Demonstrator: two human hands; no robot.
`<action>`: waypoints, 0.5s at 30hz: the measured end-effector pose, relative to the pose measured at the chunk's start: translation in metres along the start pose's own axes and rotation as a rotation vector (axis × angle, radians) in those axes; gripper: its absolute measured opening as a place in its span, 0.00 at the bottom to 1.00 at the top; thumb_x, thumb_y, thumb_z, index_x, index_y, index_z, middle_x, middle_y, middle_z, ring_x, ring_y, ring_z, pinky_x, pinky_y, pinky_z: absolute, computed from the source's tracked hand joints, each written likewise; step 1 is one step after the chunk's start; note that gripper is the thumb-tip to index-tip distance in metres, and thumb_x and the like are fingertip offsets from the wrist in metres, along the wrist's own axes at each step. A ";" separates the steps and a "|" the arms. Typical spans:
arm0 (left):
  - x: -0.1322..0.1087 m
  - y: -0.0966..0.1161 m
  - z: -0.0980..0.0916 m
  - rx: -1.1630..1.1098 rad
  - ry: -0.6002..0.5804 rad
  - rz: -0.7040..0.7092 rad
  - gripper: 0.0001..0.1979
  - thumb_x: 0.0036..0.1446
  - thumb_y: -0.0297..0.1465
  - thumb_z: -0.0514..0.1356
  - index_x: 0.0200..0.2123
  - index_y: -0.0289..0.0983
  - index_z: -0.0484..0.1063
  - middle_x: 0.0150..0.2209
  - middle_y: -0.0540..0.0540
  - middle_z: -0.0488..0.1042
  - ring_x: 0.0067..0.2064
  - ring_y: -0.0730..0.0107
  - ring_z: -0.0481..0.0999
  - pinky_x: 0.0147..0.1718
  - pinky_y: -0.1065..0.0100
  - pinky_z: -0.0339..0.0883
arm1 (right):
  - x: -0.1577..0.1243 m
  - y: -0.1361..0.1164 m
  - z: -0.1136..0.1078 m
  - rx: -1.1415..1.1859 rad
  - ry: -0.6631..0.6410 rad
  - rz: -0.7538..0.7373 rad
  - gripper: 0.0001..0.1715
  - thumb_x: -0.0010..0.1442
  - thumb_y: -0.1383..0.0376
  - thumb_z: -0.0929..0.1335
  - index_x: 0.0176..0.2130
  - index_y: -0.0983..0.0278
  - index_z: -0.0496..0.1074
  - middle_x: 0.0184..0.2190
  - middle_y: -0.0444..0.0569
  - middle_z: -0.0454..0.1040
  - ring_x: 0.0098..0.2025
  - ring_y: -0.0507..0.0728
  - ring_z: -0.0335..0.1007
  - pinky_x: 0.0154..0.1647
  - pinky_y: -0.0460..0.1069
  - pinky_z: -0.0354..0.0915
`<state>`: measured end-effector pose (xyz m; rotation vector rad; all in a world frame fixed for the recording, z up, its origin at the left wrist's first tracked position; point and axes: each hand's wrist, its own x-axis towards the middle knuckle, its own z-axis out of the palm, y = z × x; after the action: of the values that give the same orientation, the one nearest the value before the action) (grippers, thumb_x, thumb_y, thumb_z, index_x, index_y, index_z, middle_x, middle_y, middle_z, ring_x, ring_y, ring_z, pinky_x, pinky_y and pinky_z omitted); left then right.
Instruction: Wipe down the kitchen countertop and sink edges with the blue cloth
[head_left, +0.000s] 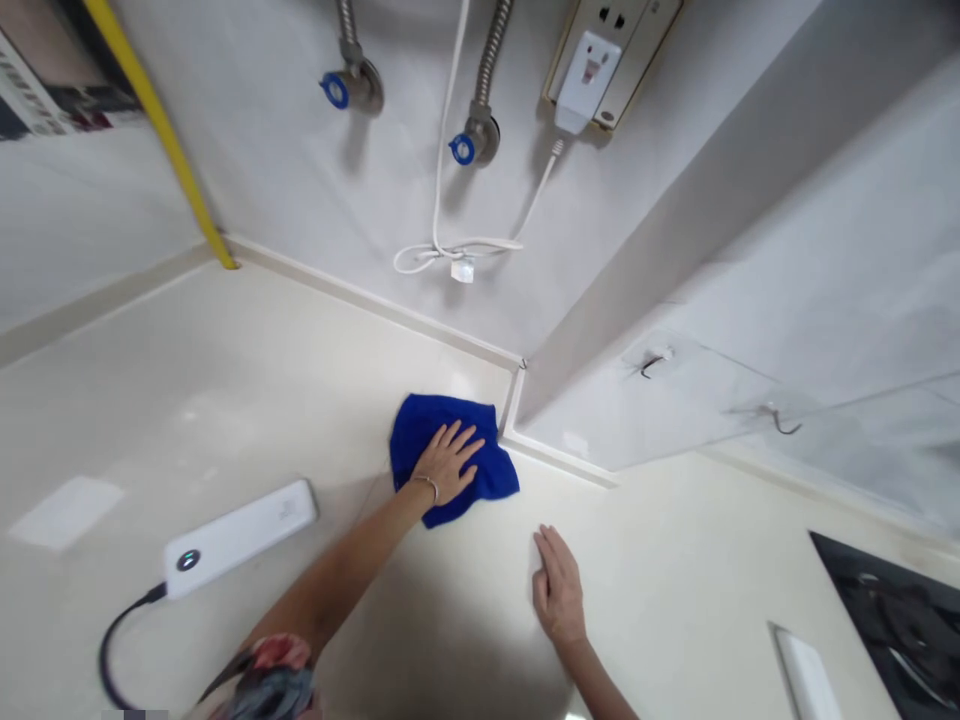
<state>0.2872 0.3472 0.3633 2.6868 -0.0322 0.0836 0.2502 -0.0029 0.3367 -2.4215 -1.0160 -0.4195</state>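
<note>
My left hand (445,468) lies flat with its fingers spread on top of a blue cloth (411,430). The cloth is spread out on the pale countertop (300,390), close to the corner of the raised edging, and its outline is uneven. To the right, my right hand (558,588) rests near the counter surface, holding nothing; its fingers are stretched out close together and the thumb is bent. A bracelet circles my left wrist.
A white power bank (244,535) with a black cable lies at left. Behind are two blue-handled valves (337,92), a plugged-in white adapter (589,80) and a dangling cord. A wall pillar, metal hooks (780,420), a white object (804,675) and a black cooktop (892,610) stand right.
</note>
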 end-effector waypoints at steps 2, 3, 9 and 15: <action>0.029 -0.008 -0.004 0.009 0.032 -0.049 0.30 0.70 0.41 0.50 0.72 0.47 0.63 0.76 0.49 0.53 0.78 0.50 0.44 0.76 0.45 0.37 | 0.001 -0.001 -0.001 -0.001 -0.012 0.009 0.41 0.68 0.74 0.59 0.74 0.54 0.55 0.68 0.52 0.65 0.70 0.65 0.61 0.63 0.67 0.72; 0.043 -0.011 -0.006 0.013 0.045 -0.066 0.29 0.70 0.41 0.50 0.72 0.47 0.64 0.76 0.49 0.54 0.78 0.50 0.44 0.76 0.45 0.37 | 0.002 -0.002 -0.002 -0.003 -0.019 0.017 0.40 0.68 0.74 0.59 0.74 0.54 0.55 0.68 0.51 0.65 0.70 0.65 0.61 0.63 0.67 0.71; 0.117 -0.033 -0.014 0.052 0.121 -0.161 0.30 0.70 0.40 0.49 0.72 0.44 0.64 0.76 0.47 0.54 0.78 0.48 0.45 0.76 0.45 0.37 | 0.004 -0.006 -0.005 -0.016 -0.036 0.028 0.40 0.67 0.76 0.59 0.74 0.57 0.57 0.68 0.52 0.65 0.71 0.64 0.60 0.63 0.66 0.71; 0.166 -0.048 -0.016 0.042 0.221 -0.239 0.29 0.69 0.41 0.50 0.70 0.42 0.67 0.74 0.42 0.59 0.77 0.44 0.47 0.75 0.42 0.37 | 0.008 -0.008 -0.006 -0.023 -0.047 0.045 0.40 0.65 0.77 0.58 0.72 0.59 0.59 0.68 0.53 0.65 0.71 0.63 0.59 0.64 0.65 0.71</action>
<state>0.4537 0.3955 0.3671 2.6849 0.3613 0.3084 0.2492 0.0033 0.3475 -2.4803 -0.9791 -0.3625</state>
